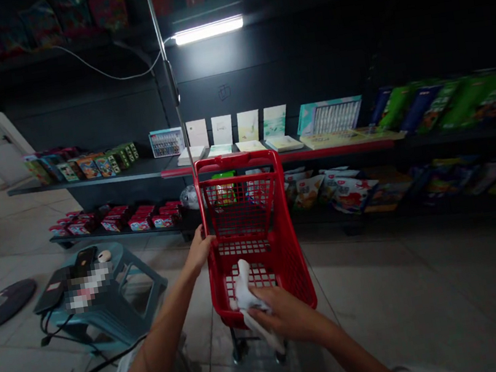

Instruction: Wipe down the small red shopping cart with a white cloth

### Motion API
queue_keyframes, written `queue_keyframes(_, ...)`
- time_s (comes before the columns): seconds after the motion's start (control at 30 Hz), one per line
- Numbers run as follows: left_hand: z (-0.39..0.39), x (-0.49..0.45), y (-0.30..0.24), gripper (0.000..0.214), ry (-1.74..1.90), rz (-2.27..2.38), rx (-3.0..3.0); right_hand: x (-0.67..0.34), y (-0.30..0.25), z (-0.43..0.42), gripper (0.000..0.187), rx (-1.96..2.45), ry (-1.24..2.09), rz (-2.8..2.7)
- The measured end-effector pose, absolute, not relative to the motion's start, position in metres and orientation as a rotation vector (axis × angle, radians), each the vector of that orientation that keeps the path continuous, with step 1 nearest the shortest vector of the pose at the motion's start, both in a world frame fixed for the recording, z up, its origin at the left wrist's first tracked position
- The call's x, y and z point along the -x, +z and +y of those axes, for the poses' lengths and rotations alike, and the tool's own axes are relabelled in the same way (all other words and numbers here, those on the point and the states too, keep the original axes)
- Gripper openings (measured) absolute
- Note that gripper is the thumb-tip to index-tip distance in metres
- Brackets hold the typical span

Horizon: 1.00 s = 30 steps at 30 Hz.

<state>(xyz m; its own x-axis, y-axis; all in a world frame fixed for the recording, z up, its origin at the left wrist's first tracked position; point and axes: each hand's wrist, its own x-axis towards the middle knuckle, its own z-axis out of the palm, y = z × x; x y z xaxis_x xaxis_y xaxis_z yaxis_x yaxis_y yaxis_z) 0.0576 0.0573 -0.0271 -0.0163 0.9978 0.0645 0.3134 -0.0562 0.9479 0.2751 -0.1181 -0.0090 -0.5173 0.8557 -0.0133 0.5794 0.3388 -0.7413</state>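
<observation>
A small red plastic shopping cart (282, 205) stands in front of me, its basket of open lattice. My left hand (198, 250) grips the cart's left rim, with the thumb on the inner side. In my right hand (280, 314) is a white cloth (245, 289), bunched up over the cart's near edge. Part of the cloth reaches into the basket and a tail of it hangs down outside. The fingers of my right hand are partly hidden by the cloth.
Behind the cart, a dark shelf (134, 171) bears boxes, notebooks and snack bags. At left, a blue-grey stool (142, 270) carries a phone (86, 261) and cables. A round stand base (11, 302) lies beyond it. A thin metal pole (170, 79) rises behind the cart.
</observation>
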Motion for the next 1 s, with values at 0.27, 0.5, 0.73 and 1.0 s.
queue_keyframes(0.27,0.063,-0.054,-0.027,0.064,0.946,1.532,-1.684,-0.269,-0.006,-0.117,0.021,1.213,1.232,-2.069)
queue_keyframes(0.5,0.051,-0.066,-0.017,0.064,0.944,1.573,-1.65,-0.27,-0.027,-0.088,0.023,1.226,1.494,-1.956)
queue_keyframes(0.73,0.031,-0.072,-0.007,0.063,0.812,1.637,-1.707,-0.259,-0.027,0.018,0.029,1.277,1.089,-1.486)
queue_keyframes(1.0,0.014,-0.079,0.001,0.062,0.832,1.605,-1.695,-0.23,0.017,0.156,0.032,1.463,0.056,-1.775)
